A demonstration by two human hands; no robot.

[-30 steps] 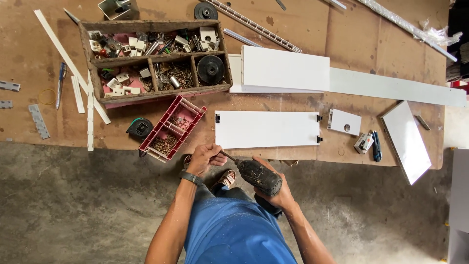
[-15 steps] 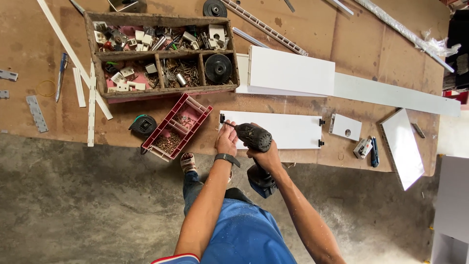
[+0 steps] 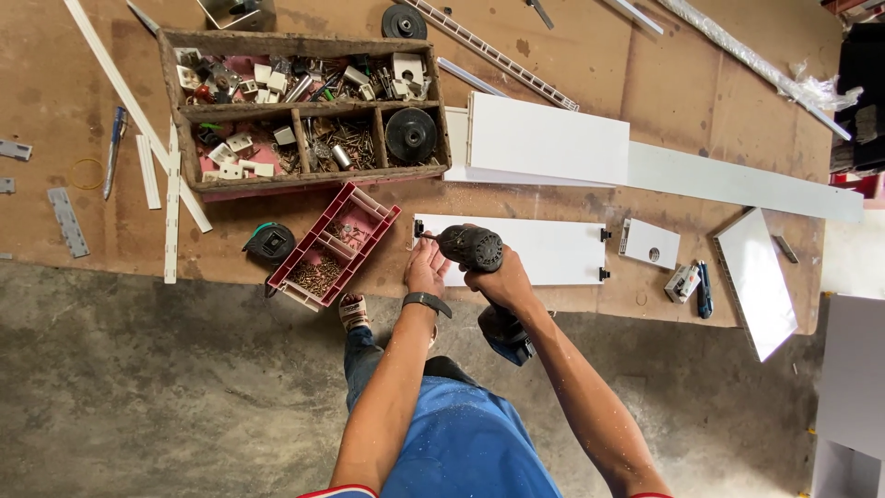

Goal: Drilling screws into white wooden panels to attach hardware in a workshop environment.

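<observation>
Brown hardboard work surface (image 3: pixel 590 65), concrete floor below. Right hand (image 3: pixel 499 281) grips black cordless drill (image 3: pixel 475 249) w/ bit at white rectangular panel (image 3: pixel 544 251). Left hand (image 3: pixel 426 269) fingers rest released on panel's edge.

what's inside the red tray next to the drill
The red tray has small compartments; the nearer ones hold brownish screws. The far compartments look mostly bare. Anything under the screws is covered.

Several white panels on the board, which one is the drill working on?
The small white panel nearest the person, with black hardware at both ends. The drill points at its left end, left hand beside it.
</observation>
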